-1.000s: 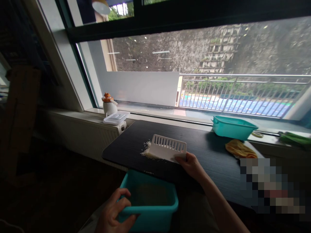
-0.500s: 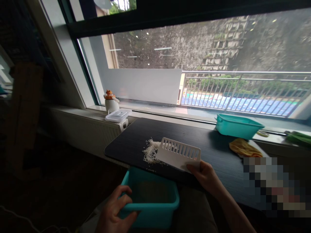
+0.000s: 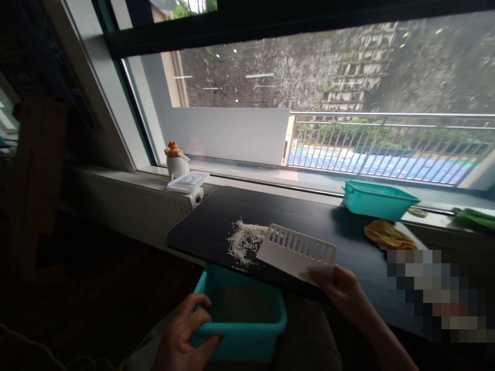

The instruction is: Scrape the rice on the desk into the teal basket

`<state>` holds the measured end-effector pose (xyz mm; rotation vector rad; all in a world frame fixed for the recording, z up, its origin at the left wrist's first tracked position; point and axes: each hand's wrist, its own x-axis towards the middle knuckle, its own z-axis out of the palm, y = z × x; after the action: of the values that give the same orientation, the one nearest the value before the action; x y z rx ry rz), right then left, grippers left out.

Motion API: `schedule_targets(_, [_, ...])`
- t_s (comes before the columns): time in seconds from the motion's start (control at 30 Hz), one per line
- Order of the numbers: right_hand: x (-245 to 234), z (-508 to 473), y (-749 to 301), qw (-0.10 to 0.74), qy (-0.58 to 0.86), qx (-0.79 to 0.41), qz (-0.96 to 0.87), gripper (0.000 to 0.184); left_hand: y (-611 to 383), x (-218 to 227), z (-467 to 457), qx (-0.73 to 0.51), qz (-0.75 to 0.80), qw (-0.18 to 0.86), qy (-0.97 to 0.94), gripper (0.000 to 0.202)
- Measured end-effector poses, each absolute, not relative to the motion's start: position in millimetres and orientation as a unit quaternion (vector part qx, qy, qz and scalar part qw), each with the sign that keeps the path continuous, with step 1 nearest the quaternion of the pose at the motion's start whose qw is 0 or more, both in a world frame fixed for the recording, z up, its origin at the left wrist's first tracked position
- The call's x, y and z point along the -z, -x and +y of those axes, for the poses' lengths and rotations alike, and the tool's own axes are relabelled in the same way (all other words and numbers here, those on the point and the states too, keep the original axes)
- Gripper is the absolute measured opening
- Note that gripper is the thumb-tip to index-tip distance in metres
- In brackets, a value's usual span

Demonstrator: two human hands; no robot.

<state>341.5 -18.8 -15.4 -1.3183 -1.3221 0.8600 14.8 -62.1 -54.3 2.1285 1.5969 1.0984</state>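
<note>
My left hand (image 3: 189,330) is closed on the near left rim of a teal plastic bin (image 3: 247,340), held below the front edge of the dark table (image 3: 201,216). Something brownish covers the bin's floor, too dim to make out. A white flat slotted scraper (image 3: 288,260) is gripped at its right end by my right hand (image 3: 340,286). Its left end lies beside a scattered heap of small white grains (image 3: 243,239) that look like rice. Some grains show through its leftmost slots, and a few lie along the table's front edge above the bin.
A second teal bin (image 3: 381,201) stands at the table's back right, with a yellow cloth (image 3: 390,235) in front of it. On the radiator (image 3: 143,206) at left sit a clear plastic box (image 3: 188,181) and a white pot with an orange top (image 3: 178,164). A window spans the back.
My right hand has moved the scraper to the right and slightly nearer me, away from the bulk of the grains. The left hand and its bin have stayed nearly still.
</note>
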Motion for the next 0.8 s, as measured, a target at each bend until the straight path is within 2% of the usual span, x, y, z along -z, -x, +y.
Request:
schedule_targets(0.23, [9.9, -24.9, -337.8, 0.488, 0.529, -0.390, -0.574, 0.038, -24.1, 56.5, -66.2, -0.419, 0.560, 0.169, -0.694, 0.019])
schedule_targets(0.47, [4.3, -23.7, -333.7, 0.481, 0.522, -0.393, -0.585, 0.038, -24.7, 57.2, -65.8, -0.415, 0.562, 0.165, -0.696, 0.023])
schedule_targets(0.8, [0.3, -12.9, -316.4, 0.446, 0.471, -0.458, -0.609, 0.033, -26.5, 55.8, -65.6, -0.426, 0.571, 0.158, -0.684, 0.025])
